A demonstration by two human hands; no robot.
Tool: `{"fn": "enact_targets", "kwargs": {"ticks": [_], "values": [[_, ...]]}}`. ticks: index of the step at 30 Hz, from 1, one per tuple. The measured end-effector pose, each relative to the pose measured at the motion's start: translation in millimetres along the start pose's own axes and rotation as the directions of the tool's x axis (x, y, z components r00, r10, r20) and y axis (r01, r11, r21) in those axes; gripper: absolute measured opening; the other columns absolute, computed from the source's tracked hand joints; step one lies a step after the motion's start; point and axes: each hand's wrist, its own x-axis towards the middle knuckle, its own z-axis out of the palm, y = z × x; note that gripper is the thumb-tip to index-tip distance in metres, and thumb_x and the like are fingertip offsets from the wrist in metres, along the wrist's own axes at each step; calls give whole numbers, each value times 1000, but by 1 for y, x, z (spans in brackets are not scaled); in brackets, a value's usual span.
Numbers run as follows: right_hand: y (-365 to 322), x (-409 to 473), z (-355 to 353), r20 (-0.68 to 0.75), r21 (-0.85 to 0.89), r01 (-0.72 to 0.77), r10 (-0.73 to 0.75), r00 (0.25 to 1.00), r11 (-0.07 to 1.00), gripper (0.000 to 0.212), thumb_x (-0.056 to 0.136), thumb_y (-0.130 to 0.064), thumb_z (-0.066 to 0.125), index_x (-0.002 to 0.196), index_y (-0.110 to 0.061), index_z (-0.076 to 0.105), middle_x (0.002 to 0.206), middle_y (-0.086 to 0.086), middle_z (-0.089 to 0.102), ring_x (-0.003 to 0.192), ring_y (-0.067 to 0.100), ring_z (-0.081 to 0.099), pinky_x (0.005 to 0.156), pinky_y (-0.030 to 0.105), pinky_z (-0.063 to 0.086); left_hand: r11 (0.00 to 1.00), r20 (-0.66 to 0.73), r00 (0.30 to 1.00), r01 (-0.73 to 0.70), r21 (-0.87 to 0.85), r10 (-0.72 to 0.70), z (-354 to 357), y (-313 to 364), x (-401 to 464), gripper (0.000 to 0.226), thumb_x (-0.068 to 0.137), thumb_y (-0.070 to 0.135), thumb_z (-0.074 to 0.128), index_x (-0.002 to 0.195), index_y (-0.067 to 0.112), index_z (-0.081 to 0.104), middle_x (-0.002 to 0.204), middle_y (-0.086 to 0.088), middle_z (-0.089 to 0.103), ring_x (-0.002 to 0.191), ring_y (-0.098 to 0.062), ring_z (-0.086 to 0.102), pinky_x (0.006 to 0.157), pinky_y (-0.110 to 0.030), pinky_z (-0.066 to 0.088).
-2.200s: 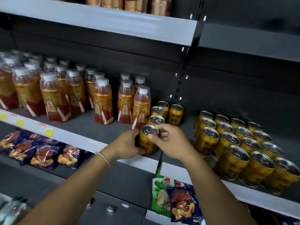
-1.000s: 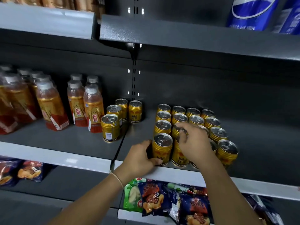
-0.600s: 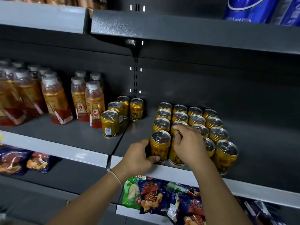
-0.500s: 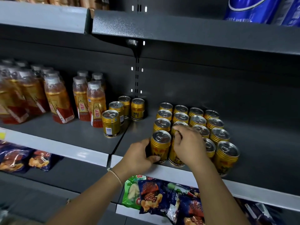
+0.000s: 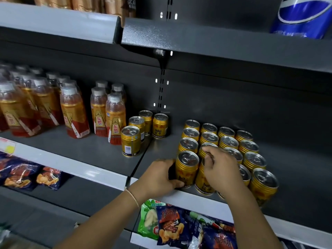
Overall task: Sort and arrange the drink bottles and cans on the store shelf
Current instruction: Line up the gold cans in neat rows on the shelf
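- While both hands worked at the front-left corner of the can block, L hand (image 5: 159, 174) gripped the front-left gold can (image 5: 186, 168) low on its side, thumb curled across the base near the shelf lip, fingers round the far side.
- R hand (image 5: 221, 170) sat on the next front can (image 5: 203, 182) just to the right, fingers curled over its top and pinching the rim; most of that can's top was hidden.
- Hands were close but not touching, the two cans side by side betw. them.
- Thin bracelet (image 5: 132, 195) on L wrist.
- Can block (image 5: 233, 146) stood upright in approx. four rows on the right-hand shelf bay (image 5: 296, 177), packed tight, front row at the edge.
- Sep. group of four gold cans (image 5: 142, 130) stood on the left bay by the divider, well apart from the block, one (image 5: 130, 141) fwd of the rest.
- Orange drink bottles (image 5: 71, 108) w/ white caps filled the left bay further left, upright, in rows.
- Snack bags (image 5: 172, 225) lay on the shelf below, more (image 5: 23, 175) at lower left.
- Yellow price tag (image 5: 9, 148) on the left shelf lip.
- Blue-white container (image 5: 303, 17) on the top-right shelf; brown items (image 5: 86, 3) top left, too cropped to ID.
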Motion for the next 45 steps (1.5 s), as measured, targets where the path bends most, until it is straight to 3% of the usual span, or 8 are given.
{"fn": "enact_targets", "kwargs": {"ticks": [8, 12, 17, 26, 29, 36, 39, 45], "values": [[-38, 26, -3, -15, -16, -25, 25, 1000, 1000, 34, 97, -26, 59, 131, -26, 62, 123, -2, 67, 89, 7, 59, 72, 20, 45, 977, -74, 993, -71, 200, 87, -75, -18, 25, 44, 88, 14, 62, 131, 14, 56, 129, -7, 60, 117, -23, 56, 95, -29, 48], [-74, 50, 12, -2, -13, 7, -8, 1000, 1000, 35, 95, -28, 61, 129, -21, 63, 126, -2, 66, 108, 16, 62, 88, 26, 47, 954, -93, 991, -66, 291, 97, -111, -29, 49, 34, 86, 9, 55, 119, 6, 60, 120, -12, 59, 110, -29, 57, 91, -39, 51], [-105, 90, 43, 80, -42, 13, -10, 997, 999, 36, 93, -29, 64, 128, -18, 64, 123, 2, 65, 111, 21, 61, 96, 32, 51, 933, 32, 998, -62, 356, 55, -129, -39, 79, 31, 83, 10, 56, 114, 7, 58, 121, -11, 54, 107, -28, 57, 82, -30, 47], [-107, 162, 80, 333, -202, -107, 171, 927, 974, 46, 98, -37, 59, 139, -17, 53, 138, 9, 56, 122, 25, 55, 89, 25, 40, 884, 134, 987, 15, 467, -87, -119, -53, 115, 52, 90, 22, 50, 135, -3, 45, 145, -23, 37, 137, -35, 32, 115, -36, 27], [-100, 175, 91, 365, -171, -117, 173, 915, 978, 43, 96, -38, 63, 133, -17, 56, 134, 8, 58, 103, 17, 53, 81, 24, 36, 843, 115, 985, 47, 535, -128, -115, -63, 120, 63, 90, 30, 50, 143, -1, 39, 153, -23, 27, 144, -36, 22, 120, -42, 17], [-93, 198, 109, 391, 0, -101, 93, 916, 995, 29, 85, -35, 76, 101, -12, 71, 101, 7, 71, 94, 23, 66, 81, 36, 55, 906, 58, 994, 60, 418, -92, -112, -75, 120, 58, 86, 29, 49, 137, 2, 47, 152, -20, 35, 143, -32, 27, 121, -38, 15], [-91, 203, 115, 356, -33, -71, 78, 931, 997, 26, 82, -42, 75, 87, -17, 72, 90, 3, 70, 85, 20, 67, 72, 32, 54, 922, 31, 996, 66, 381, -84, -111, -76, 120, 54, 84, 25, 50, 132, 2, 51, 149, -18, 39, 141, -31, 30, 119, -34, 18], [-80, 207, 109, 322, -72, -106, 123, 939, 992, 39, 70, -42, 83, 99, -20, 69, 97, -2, 67, 86, 16, 61, 65, 25, 44, 937, 28, 995, 77, 340, -92, -111, -78, 121, 41, 83, 22, 51, 120, 5, 56, 140, -17, 48, 133, -30, 38, 111, -32, 27]]}}
